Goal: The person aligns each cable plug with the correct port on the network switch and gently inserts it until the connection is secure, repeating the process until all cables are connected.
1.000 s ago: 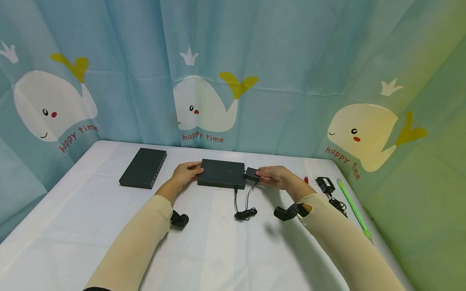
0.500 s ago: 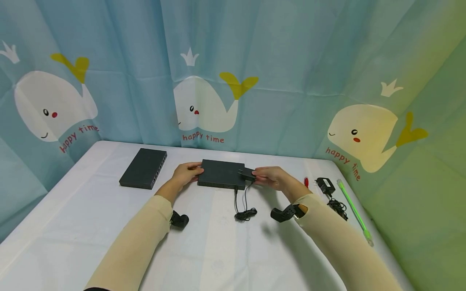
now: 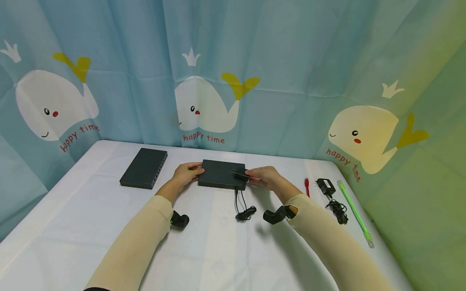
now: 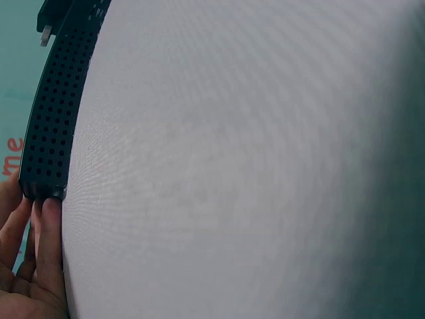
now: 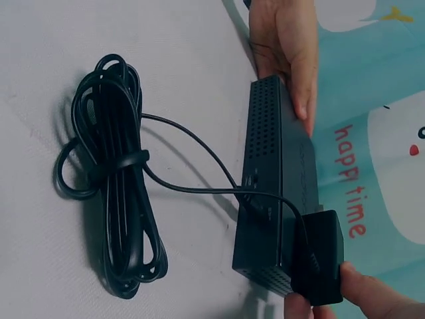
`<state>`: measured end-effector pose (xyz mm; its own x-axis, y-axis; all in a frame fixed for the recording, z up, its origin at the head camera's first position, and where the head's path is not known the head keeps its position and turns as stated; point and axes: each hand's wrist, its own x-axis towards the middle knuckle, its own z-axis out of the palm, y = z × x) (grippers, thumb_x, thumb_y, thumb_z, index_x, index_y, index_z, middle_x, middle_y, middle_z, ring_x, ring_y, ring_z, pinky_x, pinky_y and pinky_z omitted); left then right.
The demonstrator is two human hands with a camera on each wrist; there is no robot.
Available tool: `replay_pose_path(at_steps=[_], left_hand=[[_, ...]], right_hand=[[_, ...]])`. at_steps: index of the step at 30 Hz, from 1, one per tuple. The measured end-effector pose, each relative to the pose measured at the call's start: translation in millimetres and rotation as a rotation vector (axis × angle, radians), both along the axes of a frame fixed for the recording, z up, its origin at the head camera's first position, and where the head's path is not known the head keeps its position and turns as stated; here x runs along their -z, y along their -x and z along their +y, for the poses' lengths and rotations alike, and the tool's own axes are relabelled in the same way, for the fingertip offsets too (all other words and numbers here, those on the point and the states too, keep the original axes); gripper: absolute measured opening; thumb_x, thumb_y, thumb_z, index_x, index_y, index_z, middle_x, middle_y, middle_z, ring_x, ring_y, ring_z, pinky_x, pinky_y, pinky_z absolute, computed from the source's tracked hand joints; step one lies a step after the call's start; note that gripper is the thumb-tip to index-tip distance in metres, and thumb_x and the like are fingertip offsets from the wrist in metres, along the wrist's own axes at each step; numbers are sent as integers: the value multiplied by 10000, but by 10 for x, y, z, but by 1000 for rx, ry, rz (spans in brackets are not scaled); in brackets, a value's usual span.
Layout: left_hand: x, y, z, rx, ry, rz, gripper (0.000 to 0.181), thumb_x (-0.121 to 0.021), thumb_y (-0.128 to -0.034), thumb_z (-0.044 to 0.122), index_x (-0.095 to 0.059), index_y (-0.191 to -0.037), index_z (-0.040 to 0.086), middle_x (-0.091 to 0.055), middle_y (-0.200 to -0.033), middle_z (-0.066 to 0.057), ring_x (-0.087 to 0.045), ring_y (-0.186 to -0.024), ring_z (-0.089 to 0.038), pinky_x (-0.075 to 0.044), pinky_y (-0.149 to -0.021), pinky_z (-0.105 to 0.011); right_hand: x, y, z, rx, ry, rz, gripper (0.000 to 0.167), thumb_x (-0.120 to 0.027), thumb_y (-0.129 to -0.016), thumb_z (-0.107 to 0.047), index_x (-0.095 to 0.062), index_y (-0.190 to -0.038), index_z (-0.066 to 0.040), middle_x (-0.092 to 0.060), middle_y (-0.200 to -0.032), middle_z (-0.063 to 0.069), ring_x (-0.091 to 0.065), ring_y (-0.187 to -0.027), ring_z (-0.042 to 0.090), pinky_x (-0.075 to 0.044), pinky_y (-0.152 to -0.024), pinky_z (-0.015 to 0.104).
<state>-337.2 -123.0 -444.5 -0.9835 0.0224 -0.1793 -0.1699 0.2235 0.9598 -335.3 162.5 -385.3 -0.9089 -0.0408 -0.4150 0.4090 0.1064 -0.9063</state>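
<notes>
A black network switch (image 3: 220, 173) lies flat near the middle of the white table. My left hand (image 3: 185, 173) grips its left end, thumb by the top edge and fingertips against the side, as the left wrist view shows. Over the switch's right end, my right hand (image 3: 265, 176) pinches a black power adapter (image 5: 325, 256) between thumb and fingers, its prongs pointing left. From the adapter a thin cord runs to a tied cable bundle (image 5: 123, 179) on the table. The cord's other end is plugged into the switch's vented near side.
A second black switch (image 3: 143, 167), with ports along its right side, lies at the left. To the right are a red slender item (image 3: 307, 186) partly behind my arm, another adapter (image 3: 325, 186) with a bundled cord, and a green cable (image 3: 356, 213). A curtain hangs behind.
My right hand has moved left with the power adapter, from beside the switch's right end to over its top, and the adapter has turned. My left hand and the switch stay put.
</notes>
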Motion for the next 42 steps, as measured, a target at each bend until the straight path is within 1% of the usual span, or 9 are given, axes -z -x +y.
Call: replay_pose_path(at_steps=[4, 7, 12, 18, 21, 26, 32, 35, 42], left_hand=[[-15, -18, -3, -3, -1, -2, 459, -646, -971, 186, -551, -1414, 113, -559, -1348, -156, -585, -1224, -287, -555, -962, -342], [-30, -28, -6, -4, -5, -8, 461, -649, -969, 189, -551, -1413, 111, -554, -1357, -156, -584, -1227, -285, -554, -964, -345], [-36, -32, -20, 3, -13, -14, 469, -643, -973, 196, -540, -1421, 103, -539, -1375, -165, -577, -1236, -290, -551, -970, -347], [-34, -36, -32, 9, -21, -16, 470, -637, -977, 190, -532, -1428, 109, -531, -1395, -165, -565, -1252, -296, -543, -984, -354], [-36, -31, -35, 11, -19, -13, 474, -632, -980, 190, -524, -1433, 104, -525, -1399, -171, -558, -1258, -301, -539, -990, -355], [-29, -18, -39, 7, -15, -15, 476, -633, -980, 197, -524, -1435, 108, -522, -1403, -165, -557, -1260, -300, -539, -991, -352], [-29, -18, -38, 11, -13, -13, 476, -630, -982, 199, -522, -1436, 107, -517, -1408, -162, -554, -1263, -298, -538, -991, -348], [-28, -15, -35, 14, -10, -9, 478, -630, -982, 202, -520, -1437, 105, -515, -1410, -164, -552, -1265, -299, -538, -991, -347], [-28, -13, -14, 14, -6, -6, 477, -640, -975, 195, -529, -1431, 110, -528, -1403, -160, -564, -1253, -294, -544, -981, -341]], right_hand=[[-2, -3, -40, 17, -35, 14, 345, -702, -875, 28, -611, -1184, 149, -656, -642, -6, -638, -563, 57, -596, -634, 189], [0, -2, -60, 16, -74, 28, 365, -714, -870, 15, -617, -1193, 154, -655, -612, -19, -633, -531, 46, -586, -600, 171], [-10, 1, -95, -6, -116, 62, 362, -715, -871, 11, -623, -1185, 166, -655, -618, -22, -632, -534, 43, -589, -608, 178], [-67, -9, -157, -11, -159, 67, 363, -730, -859, 11, -632, -1177, 159, -663, -688, 5, -649, -593, 72, -616, -763, 282], [-77, 1, -186, -8, -173, 71, 357, -735, -853, 12, -638, -1167, 150, -667, -708, 13, -656, -597, 73, -612, -799, 305], [-84, 31, -234, 1, -184, 73, 358, -738, -854, 5, -635, -1173, 131, -664, -735, 12, -655, -595, 67, -616, -777, 289], [-91, 74, -316, 20, -166, 70, 340, -742, -841, 29, -635, -1147, 131, -642, -727, 12, -637, -595, 63, -619, -700, 255], [-93, 94, -364, 29, -171, 62, 331, -752, -836, 20, -645, -1133, 118, -657, -783, 33, -640, -613, 65, -618, -717, 255], [-106, 108, -474, 25, -182, 64, 333, -755, -841, 1, -660, -1143, 105, -704, -1044, 143, -666, -710, 94, -610, -801, 284]])
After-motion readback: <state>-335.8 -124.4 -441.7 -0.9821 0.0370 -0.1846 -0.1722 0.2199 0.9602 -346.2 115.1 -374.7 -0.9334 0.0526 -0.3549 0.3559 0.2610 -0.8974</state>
